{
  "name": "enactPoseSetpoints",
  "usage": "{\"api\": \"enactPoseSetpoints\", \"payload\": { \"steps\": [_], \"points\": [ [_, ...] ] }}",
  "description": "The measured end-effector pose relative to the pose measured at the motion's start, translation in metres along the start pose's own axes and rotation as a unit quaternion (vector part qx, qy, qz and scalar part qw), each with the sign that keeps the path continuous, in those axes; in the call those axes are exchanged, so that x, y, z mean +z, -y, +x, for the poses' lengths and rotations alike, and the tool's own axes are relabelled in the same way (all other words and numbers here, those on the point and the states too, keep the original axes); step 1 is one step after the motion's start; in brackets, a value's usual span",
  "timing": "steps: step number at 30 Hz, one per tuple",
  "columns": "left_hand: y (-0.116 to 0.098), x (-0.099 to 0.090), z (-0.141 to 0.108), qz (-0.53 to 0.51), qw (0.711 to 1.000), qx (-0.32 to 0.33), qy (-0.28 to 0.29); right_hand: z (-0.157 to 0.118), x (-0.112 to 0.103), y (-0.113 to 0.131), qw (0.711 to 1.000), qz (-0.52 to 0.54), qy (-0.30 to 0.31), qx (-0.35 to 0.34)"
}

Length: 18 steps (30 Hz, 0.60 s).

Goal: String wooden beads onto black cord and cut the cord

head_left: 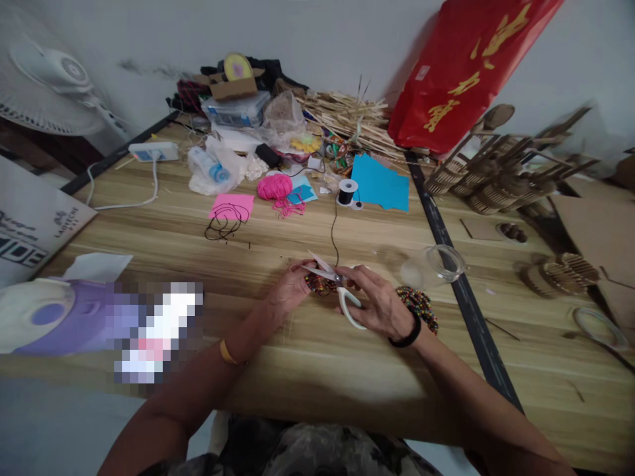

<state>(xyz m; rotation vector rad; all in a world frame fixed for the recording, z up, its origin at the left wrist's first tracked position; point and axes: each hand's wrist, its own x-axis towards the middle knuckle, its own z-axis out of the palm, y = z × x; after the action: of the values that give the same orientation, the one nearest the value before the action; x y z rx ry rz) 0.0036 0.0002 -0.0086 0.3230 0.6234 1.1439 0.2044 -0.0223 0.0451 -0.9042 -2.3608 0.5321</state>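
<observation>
My right hand [377,301] grips a pair of scissors [353,311] with white handles, its blades apart and pointing up-left. Close beside the blades, my left hand [290,287] has its fingers closed on a strand of dark multicoloured beads [317,284]. The blades partly cover these beads. A black cord [333,231] runs from near my hands up to a spool of black cord [348,192]. Just right of my right hand lies a heap of multicoloured beads [419,307], partly hidden by the wrist.
A clear round container [444,264] stands at the right. Farther back are pink yarn [274,186], a pink sheet with loose black cord [233,206], blue sheets [380,184] and a power strip [153,152]. Bundled sticks [347,119] and a red bag [446,79] line the wall.
</observation>
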Motion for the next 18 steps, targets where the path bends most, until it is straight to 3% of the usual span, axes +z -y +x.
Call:
{"api": "enactPoseSetpoints", "payload": {
  "steps": [6, 12, 18],
  "points": [
    [0.001, -0.002, 0.001, 0.002, 1.000, 0.020, -0.023, 0.006, 0.004, -0.006, 0.988, -0.152, -0.001, -0.002],
    [0.003, -0.004, 0.002, 0.030, 0.999, 0.021, 0.019, 0.012, 0.005, -0.001, 0.983, -0.184, 0.019, 0.004],
    [0.004, -0.005, 0.003, 0.031, 0.999, 0.040, -0.005, 0.015, 0.005, 0.001, 0.977, -0.210, 0.038, 0.012]
  ]
}}
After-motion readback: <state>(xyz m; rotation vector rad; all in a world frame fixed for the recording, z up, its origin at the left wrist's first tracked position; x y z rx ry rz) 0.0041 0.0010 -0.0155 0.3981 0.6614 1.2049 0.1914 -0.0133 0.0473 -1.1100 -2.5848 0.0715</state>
